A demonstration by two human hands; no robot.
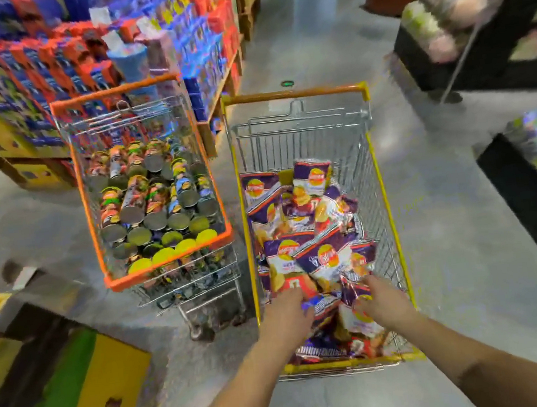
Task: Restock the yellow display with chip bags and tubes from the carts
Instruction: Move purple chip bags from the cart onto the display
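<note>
Both arms reach down into the yellow cart (387, 192), which is parked square in front of the person so the heap of chip bags (314, 251) sits within easy reach. The left hand (285, 310) lies on the near bags with its fingers (297, 294) spread over a red-and-white bag (287, 273); they look laid on top and bending rather than clamped, though motion blur keeps me from saying whether they have hold of it yet. The right hand (383, 300) is in among the purple bags, its fingers (362, 306) curling into the crinkled foil just under them; I cannot tell for sure that a bag is pinched.

Using both hands suggests an armful is being gathered, not one bag at a time. Beyond the left fingertips and off to their outer side stands the orange cart (168, 265), packed with tubes (153, 208) lying on their sides, ends toward us, untouched for now. The yellow display (114, 382) shows only as a corner down by the left elbow, close enough that a turn would bring the bags to it.
</note>
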